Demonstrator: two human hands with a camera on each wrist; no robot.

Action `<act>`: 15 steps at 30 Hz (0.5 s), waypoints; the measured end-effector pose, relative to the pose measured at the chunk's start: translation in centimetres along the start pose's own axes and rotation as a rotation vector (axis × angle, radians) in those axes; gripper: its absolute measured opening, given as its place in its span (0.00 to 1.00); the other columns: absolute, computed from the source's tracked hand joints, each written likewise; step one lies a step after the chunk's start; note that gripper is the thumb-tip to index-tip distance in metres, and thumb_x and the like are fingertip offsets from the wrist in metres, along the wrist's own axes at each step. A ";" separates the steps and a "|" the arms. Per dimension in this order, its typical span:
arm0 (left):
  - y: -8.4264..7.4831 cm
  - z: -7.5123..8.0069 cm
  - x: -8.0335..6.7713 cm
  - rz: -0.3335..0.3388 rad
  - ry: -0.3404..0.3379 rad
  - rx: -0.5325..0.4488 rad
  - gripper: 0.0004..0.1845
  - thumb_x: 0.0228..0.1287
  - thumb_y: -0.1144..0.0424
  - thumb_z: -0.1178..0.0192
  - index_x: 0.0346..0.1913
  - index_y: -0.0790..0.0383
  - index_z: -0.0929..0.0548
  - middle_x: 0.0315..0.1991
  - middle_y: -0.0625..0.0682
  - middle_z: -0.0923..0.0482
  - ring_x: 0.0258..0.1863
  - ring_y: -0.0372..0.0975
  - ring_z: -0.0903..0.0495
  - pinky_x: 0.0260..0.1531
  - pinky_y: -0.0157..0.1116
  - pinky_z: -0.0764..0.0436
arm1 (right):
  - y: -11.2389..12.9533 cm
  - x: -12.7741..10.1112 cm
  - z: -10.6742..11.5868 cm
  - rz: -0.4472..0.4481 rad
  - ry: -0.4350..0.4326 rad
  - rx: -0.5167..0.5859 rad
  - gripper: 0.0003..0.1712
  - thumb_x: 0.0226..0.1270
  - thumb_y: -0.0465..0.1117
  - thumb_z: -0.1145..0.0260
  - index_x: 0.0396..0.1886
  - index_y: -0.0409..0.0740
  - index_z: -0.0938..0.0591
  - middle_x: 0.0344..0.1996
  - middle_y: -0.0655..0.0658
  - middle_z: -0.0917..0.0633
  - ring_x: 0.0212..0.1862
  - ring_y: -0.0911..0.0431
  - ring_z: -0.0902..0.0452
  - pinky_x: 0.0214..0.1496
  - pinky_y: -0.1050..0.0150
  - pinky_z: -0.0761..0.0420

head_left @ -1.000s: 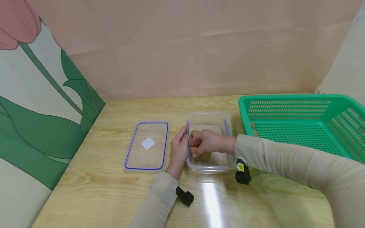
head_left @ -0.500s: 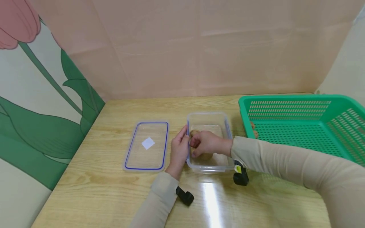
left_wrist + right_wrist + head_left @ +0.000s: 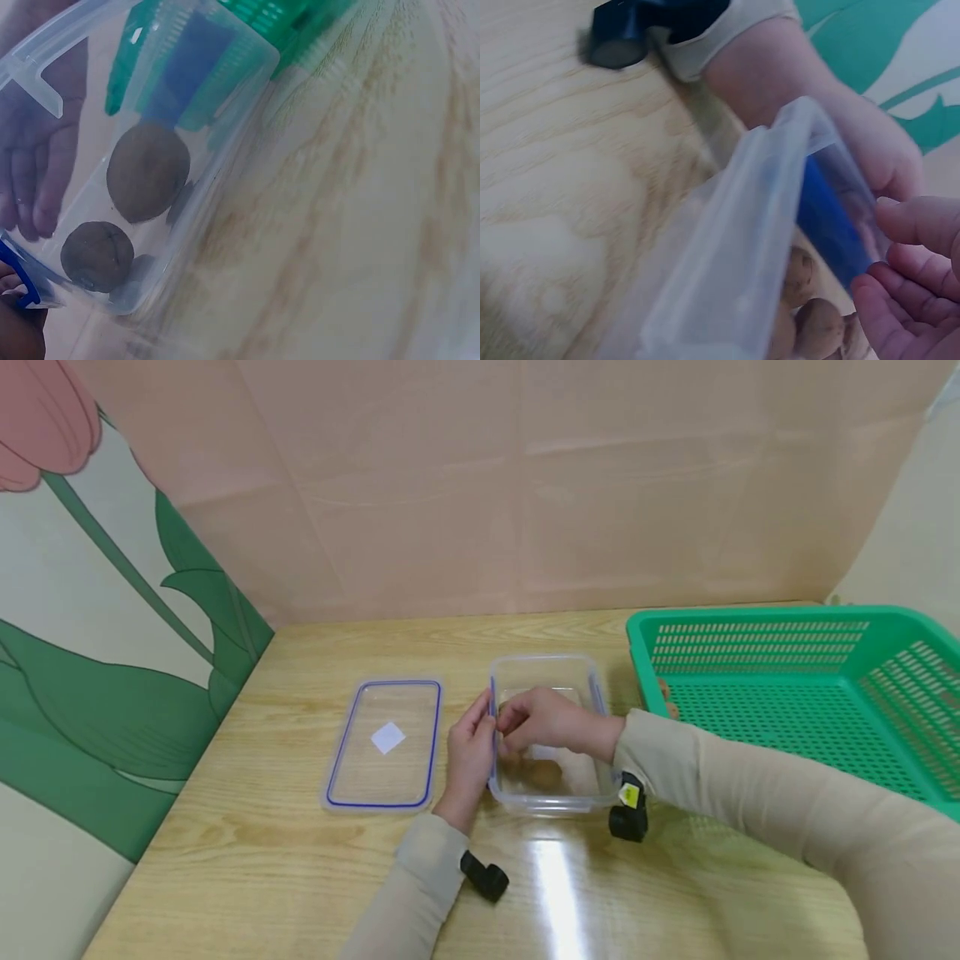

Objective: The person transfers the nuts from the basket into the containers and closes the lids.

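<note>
Walnuts point(image 3: 545, 772) half-hidden under right hand point(image 3: 551, 720)

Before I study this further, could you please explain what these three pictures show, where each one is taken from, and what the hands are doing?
There is no machine here: a person works with two bare hands, wearing small black cameras near the wrists. The wide picture comes from a camera on the person's head, looking down at a light wooden table. The other two come from the wrist cameras, so they are very close and tilted.

On the table stands a clear rectangular plastic box with two round brown nuts inside. Its flat clear lid with a blue rim lies to its left, and a green perforated plastic basket stands to its right.

The left hand rests against the box's left wall, fingers fairly straight. The right hand is over the box, its fingers loosely curled and holding nothing.
</note>
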State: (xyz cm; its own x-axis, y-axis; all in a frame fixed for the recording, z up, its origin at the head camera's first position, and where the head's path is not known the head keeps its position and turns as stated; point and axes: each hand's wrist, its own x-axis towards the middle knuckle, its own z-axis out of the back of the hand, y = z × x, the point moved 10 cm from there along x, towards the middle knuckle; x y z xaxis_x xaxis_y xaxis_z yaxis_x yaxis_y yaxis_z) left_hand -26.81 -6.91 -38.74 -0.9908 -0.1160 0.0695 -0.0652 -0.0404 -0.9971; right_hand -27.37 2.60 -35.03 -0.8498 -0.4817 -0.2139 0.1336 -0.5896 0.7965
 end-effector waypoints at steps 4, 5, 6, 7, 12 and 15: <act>0.0 0.0 0.0 -0.010 0.007 -0.004 0.22 0.63 0.71 0.52 0.61 0.60 0.27 0.61 0.51 0.29 0.61 0.41 0.31 0.61 0.41 0.30 | 0.1 -0.1 0.6 -0.009 -0.015 0.015 0.12 0.49 0.36 0.29 0.36 0.37 0.18 0.30 0.47 0.15 0.32 0.60 0.23 0.36 0.69 0.21; 0.0 -0.1 0.1 -0.005 0.007 -0.004 0.22 0.63 0.70 0.52 0.61 0.59 0.27 0.61 0.50 0.29 0.61 0.40 0.31 0.61 0.40 0.30 | 0.2 -0.1 0.7 -0.006 -0.017 0.017 0.13 0.50 0.36 0.29 0.36 0.37 0.18 0.30 0.47 0.15 0.33 0.60 0.23 0.37 0.68 0.21; 0.1 -0.1 0.1 -0.002 0.007 -0.004 0.22 0.63 0.70 0.52 0.61 0.59 0.27 0.61 0.50 0.29 0.61 0.40 0.31 0.62 0.40 0.30 | 0.3 -0.2 0.9 -0.005 -0.021 0.024 0.13 0.50 0.36 0.29 0.36 0.37 0.18 0.30 0.47 0.15 0.33 0.59 0.22 0.37 0.68 0.21; 0.1 0.0 0.1 0.002 0.005 -0.002 0.22 0.63 0.70 0.52 0.61 0.58 0.27 0.61 0.50 0.29 0.61 0.40 0.31 0.62 0.40 0.30 | 0.3 -0.2 1.2 -0.004 -0.026 0.029 0.13 0.50 0.36 0.29 0.36 0.37 0.17 0.30 0.47 0.15 0.33 0.59 0.22 0.38 0.68 0.21; 0.2 -0.1 0.1 -0.002 0.001 0.018 0.22 0.63 0.70 0.52 0.61 0.59 0.27 0.61 0.51 0.29 0.62 0.41 0.32 0.64 0.39 0.33 | 0.4 -0.8 3.0 -0.029 -0.069 0.061 0.15 0.51 0.37 0.29 0.39 0.36 0.18 0.33 0.46 0.15 0.37 0.58 0.22 0.42 0.66 0.21; 0.1 0.0 0.1 -0.002 -0.001 0.025 0.22 0.64 0.70 0.52 0.61 0.59 0.27 0.61 0.51 0.29 0.62 0.41 0.32 0.63 0.38 0.33 | 0.3 -1.3 4.4 -0.043 -0.092 0.094 0.16 0.54 0.38 0.31 0.42 0.35 0.20 0.36 0.45 0.16 0.41 0.56 0.22 0.46 0.64 0.21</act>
State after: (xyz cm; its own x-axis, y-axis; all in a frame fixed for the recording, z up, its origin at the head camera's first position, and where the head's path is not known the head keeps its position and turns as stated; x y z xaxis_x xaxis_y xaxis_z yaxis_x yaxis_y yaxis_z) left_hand -26.96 -6.89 -38.85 -0.9906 -0.1166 0.0718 -0.0645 -0.0650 -0.9958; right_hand -28.50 5.87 -32.02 -0.8973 -0.3935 -0.1999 0.0512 -0.5428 0.8383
